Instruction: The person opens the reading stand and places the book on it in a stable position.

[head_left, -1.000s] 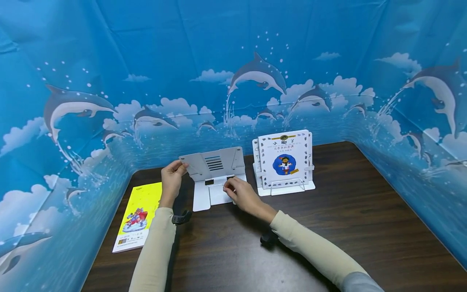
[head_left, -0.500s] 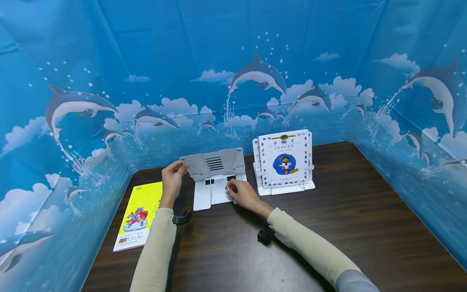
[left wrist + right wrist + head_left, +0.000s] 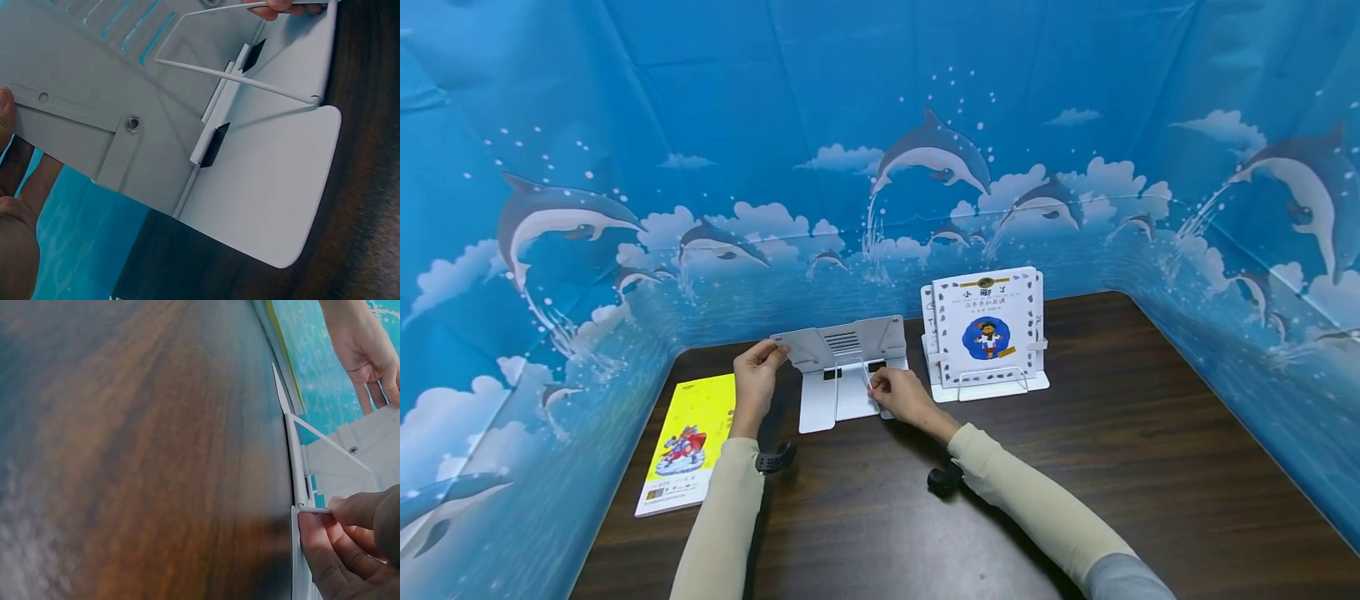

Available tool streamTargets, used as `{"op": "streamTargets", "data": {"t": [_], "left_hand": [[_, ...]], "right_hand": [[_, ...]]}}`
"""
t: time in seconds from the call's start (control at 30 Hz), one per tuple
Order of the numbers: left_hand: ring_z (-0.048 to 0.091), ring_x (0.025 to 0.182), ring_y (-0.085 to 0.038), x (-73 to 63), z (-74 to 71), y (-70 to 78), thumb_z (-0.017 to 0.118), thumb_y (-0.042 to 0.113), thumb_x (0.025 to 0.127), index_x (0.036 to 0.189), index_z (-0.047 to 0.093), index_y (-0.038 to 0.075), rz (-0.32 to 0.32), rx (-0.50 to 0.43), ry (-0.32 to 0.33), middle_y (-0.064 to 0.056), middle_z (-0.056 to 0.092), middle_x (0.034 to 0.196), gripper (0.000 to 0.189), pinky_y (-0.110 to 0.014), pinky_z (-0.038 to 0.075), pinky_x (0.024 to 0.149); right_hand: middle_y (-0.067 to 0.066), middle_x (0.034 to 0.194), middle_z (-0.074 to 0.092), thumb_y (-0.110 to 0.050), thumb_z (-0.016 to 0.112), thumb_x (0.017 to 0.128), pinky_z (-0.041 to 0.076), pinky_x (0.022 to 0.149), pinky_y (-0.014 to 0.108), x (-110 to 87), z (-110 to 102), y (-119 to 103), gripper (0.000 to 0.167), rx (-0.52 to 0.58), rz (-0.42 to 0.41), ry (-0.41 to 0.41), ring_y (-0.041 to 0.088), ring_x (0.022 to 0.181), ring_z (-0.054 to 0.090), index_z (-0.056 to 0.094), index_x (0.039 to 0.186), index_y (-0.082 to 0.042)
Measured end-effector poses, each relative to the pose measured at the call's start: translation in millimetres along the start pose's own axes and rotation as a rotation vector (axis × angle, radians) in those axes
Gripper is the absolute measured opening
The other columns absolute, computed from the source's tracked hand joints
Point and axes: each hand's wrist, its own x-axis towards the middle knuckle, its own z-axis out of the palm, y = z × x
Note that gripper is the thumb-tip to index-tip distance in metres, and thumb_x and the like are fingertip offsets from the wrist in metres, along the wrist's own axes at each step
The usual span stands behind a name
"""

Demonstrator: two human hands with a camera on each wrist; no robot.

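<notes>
A white metal book stand [image 3: 817, 407] lies unfolded near the back of the table, its slotted back panel [image 3: 880, 337] leaning backwards. My left hand [image 3: 754, 385] grips that panel at its upper left corner, thumb in front and fingers behind. A bent wire page holder [image 3: 265, 86] rises from the base. Its right side is pinched between the thumb and fingers of my right hand [image 3: 904, 396], low down by the base. In the right wrist view, the pinching fingers [image 3: 319, 540] show beside the stand's edge.
To the right stands a second white stand [image 3: 1037, 383] bearing a white picture book [image 3: 951, 325]. A yellow and white book [image 3: 700, 408] lies flat on the left, partly behind the left arm. A blue dolphin-print curtain [image 3: 820, 100] borders the dark wooden table [image 3: 1075, 467].
The wire page holder has swung up from the base with my right hand. The back panel has tipped lower, and my left hand has followed its corner slightly down.
</notes>
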Motion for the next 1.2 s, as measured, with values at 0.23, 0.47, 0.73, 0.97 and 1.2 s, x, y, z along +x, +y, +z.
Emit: {"op": "streamTargets", "data": {"t": [0.23,0.47,0.73,0.97,1.2], "left_hand": [[0.072,0.096,0.006,-8.4,-2.8,-3.6,0.069,-0.001,0.101,0.124,0.076,-0.005,0.018,-0.045,-0.008,0.029,0.075,0.093,0.025,-0.01,0.055,0.092],[0.073,0.097,0.005,-13.4,-3.3,-6.2,0.069,0.0,0.101,0.124,0.077,-0.002,0.04,-0.041,0.005,0.029,0.076,0.096,0.024,-0.01,0.054,0.094],[0.074,0.102,0.001,-15.7,-4.1,-8.1,0.07,0.005,0.102,0.125,0.078,0.002,0.053,-0.031,0.001,0.012,0.082,0.109,0.025,-0.013,0.055,0.097],[0.072,0.104,0.001,-17.5,-3.7,-7.0,0.069,0.004,0.103,0.127,0.076,0.001,0.044,-0.059,-0.008,0.021,0.079,0.107,0.026,-0.013,0.055,0.096],[0.071,0.113,-0.003,-22.1,-6.3,-0.5,0.071,0.005,0.102,0.133,0.07,0.0,0.024,-0.147,-0.011,0.008,0.077,0.121,0.031,-0.013,0.054,0.1]], "right_hand": [[0.006,0.087,0.076,-0.009,0.074,0.099,0.049,0.059,0.018,1.4,2,0,0.006,0.015,0.013,0.001,0.005,0.068,0.063,0.074,0.1,-0.003],[0.005,0.088,0.075,-0.008,0.073,0.099,0.05,0.06,0.019,1.6,2,1,0.005,0.021,0.024,0.003,0.006,0.07,0.063,0.074,0.101,-0.004],[0.007,0.09,0.076,-0.008,0.072,0.1,0.055,0.063,0.021,1.0,1,0,0.006,0.054,0.044,-0.005,0.009,0.073,0.066,0.074,0.103,-0.003],[0.01,0.089,0.076,-0.005,0.069,0.1,0.056,0.062,0.021,-3.8,-16,-6,0.007,0.128,0.028,0.152,0.011,0.071,0.07,0.075,0.103,-0.002],[0.013,0.089,0.072,-0.002,0.069,0.099,0.058,0.065,0.025,-13.6,-55,-22,0.005,0.238,-0.097,0.512,0.019,0.074,0.069,0.07,0.104,0.0]]}}
